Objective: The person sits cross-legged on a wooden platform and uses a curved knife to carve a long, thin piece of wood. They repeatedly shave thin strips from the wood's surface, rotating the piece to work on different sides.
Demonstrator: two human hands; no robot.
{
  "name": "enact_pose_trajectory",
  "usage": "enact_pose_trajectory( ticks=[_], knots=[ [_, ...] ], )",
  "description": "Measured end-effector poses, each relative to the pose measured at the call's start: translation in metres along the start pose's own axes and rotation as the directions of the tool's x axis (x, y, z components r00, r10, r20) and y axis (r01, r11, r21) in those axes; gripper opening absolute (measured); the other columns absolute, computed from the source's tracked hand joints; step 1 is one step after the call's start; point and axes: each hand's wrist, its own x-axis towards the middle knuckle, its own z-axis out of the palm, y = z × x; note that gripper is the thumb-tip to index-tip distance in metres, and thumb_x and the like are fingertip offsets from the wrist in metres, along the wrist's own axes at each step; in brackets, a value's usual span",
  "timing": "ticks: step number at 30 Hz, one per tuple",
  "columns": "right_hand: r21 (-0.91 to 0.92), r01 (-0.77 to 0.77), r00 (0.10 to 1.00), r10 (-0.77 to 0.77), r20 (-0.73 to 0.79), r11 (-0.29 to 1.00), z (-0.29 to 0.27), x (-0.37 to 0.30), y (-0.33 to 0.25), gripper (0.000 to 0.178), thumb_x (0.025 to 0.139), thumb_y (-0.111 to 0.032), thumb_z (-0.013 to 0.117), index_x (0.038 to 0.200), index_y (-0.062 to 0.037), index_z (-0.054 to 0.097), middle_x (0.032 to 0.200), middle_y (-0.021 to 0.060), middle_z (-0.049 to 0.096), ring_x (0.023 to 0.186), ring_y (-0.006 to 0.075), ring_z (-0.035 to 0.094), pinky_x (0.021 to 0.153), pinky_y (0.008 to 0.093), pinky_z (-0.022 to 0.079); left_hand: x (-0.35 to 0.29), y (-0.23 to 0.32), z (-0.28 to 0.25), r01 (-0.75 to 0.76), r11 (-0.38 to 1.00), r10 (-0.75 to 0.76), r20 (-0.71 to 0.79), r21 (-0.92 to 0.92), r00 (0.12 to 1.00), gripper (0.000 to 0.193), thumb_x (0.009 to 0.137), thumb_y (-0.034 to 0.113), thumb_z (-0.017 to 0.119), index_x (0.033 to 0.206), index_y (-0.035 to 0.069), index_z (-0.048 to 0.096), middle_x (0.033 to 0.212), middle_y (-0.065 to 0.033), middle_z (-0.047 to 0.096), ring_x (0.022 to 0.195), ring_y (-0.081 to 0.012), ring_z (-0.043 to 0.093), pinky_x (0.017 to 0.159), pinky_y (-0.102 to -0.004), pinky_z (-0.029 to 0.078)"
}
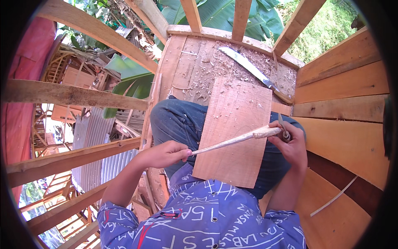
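Observation:
A pale carved wooden stick [232,141] lies slantwise above a flat board across my lap. It is thin at the left and thicker at the right end. My left hand [171,153] is closed, pinching the thin tip. My right hand [293,143] is closed around a small knife [286,135], whose short blade points away from me. The fingers of that hand also touch the thick end of the stick. The flat wooden board [232,166] rests on my thighs under the stick, with a few shavings on its far part.
A machete [248,68] with a dark handle lies on the plank floor [195,79] beyond my knees, among wood shavings. A plank wall [344,108] rises close on the right. Wooden rails [74,93] and a low sill [232,37] bound the left and far sides.

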Motion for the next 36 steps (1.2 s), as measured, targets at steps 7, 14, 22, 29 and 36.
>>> enact_pose_trajectory(
  ticks=[7,14,22,29,36],
  knots=[
    [-0.010,0.034,0.951,-0.035,-0.306,0.999,0.018,0.001,-0.006,0.019,0.079,-0.013,0.074,0.090,0.0000,0.064,0.057,-0.0064,0.042,0.052,0.0024,0.036,0.046,0.0221,0.030,-0.001,0.002,0.009,-0.068,0.998,0.065,-0.149,-0.015,0.987,0.037,0.099,0.027,0.041,0.072,0.002,0.047,0.060,0.0005,0.040,0.059,-0.0091,0.037,0.055,-0.0283,0.035],
    [-0.309,0.141,0.980,-0.178,-0.095,0.940,0.081,-0.016,0.005,0.048,0.079,-0.046,0.069,0.061,-0.0034,0.056,0.047,0.0125,0.047,0.043,0.0262,0.054,0.043,0.0344,0.040,0.013,0.011,0.045,-0.214,0.971,0.153,-0.411,-0.106,0.899,0.037,0.100,0.025,0.040,0.070,0.005,0.044,0.061,0.0045,0.037,0.059,-0.0059,0.034,0.053,-0.0244,0.031],
    [-0.534,0.096,0.915,-0.285,-0.284,0.840,0.079,-0.005,-0.002,0.049,0.076,-0.049,0.070,0.061,-0.0042,0.055,0.049,0.0138,0.048,0.048,0.0324,0.055,0.044,0.0381,0.041,0.005,0.045,0.068,-0.131,0.990,0.140,-0.492,0.053,0.859,0.032,0.100,0.022,0.041,0.077,0.000,0.047,0.059,-0.0054,0.040,0.057,-0.0104,0.039,0.053,-0.0301,0.036],
    [-0.549,-0.011,0.908,-0.222,-0.356,0.836,0.051,-0.003,0.005,0.048,0.076,-0.044,0.072,0.061,-0.0024,0.054,0.050,0.0140,0.048,0.046,0.0311,0.052,0.043,0.0362,0.039,0.001,0.033,0.078,-0.174,0.985,0.143,-0.492,-0.018,0.859,0.033,0.100,0.023,0.040,0.075,0.003,0.047,0.059,-0.0004,0.040,0.054,-0.0082,0.038,0.051,-0.0263,0.034],
    [0.391,0.071,0.970,0.027,-0.240,0.918,0.075,-0.010,0.027,0.063,0.086,-0.040,0.067,0.127,-0.0023,0.039,0.054,-0.0085,0.041,0.042,0.0027,0.036,0.040,0.0220,0.028,0.002,0.028,0.061,-0.195,0.878,0.101,-0.228,-0.438,0.968,0.033,0.101,0.025,0.037,0.076,0.006,0.047,0.061,0.0065,0.038,0.054,-0.0039,0.035,0.049,-0.0226,0.030]
  ],
)
